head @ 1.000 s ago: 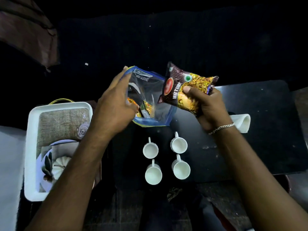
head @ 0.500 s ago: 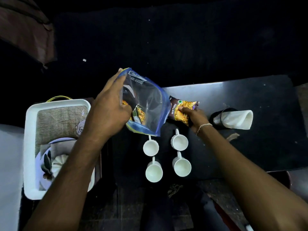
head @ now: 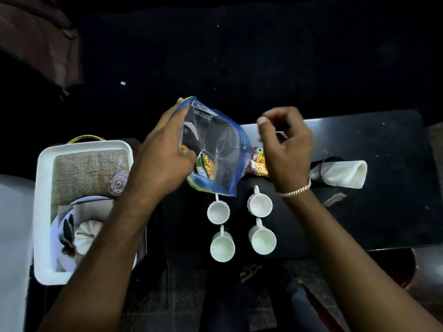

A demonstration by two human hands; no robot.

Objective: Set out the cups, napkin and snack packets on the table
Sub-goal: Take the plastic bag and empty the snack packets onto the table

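Observation:
My left hand [head: 159, 161] grips a clear zip bag with blue edges [head: 217, 149], held tilted above the black table [head: 374, 202]. Another snack packet [head: 205, 165] shows inside the bag. My right hand [head: 286, 149] hovers just right of the bag with loosely curled fingers and nothing in it. A brown and yellow snack packet [head: 257, 165] lies on the table beneath it, partly hidden by the hand. Several white cups [head: 260, 204] stand in a two-by-two block in front. A rolled white napkin [head: 344, 173] in a dark ring lies to the right.
A white tray [head: 43, 207] at the left holds a burlap mat [head: 84, 178], a small clear glass [head: 118, 184], and a plate with a white pumpkin ornament [head: 86, 236]. The floor beyond the table is dark.
My right hand laid the brown and yellow snack packet on the table behind the cups, let go, and lifted back toward the bag. My left hand kept holding the bag.

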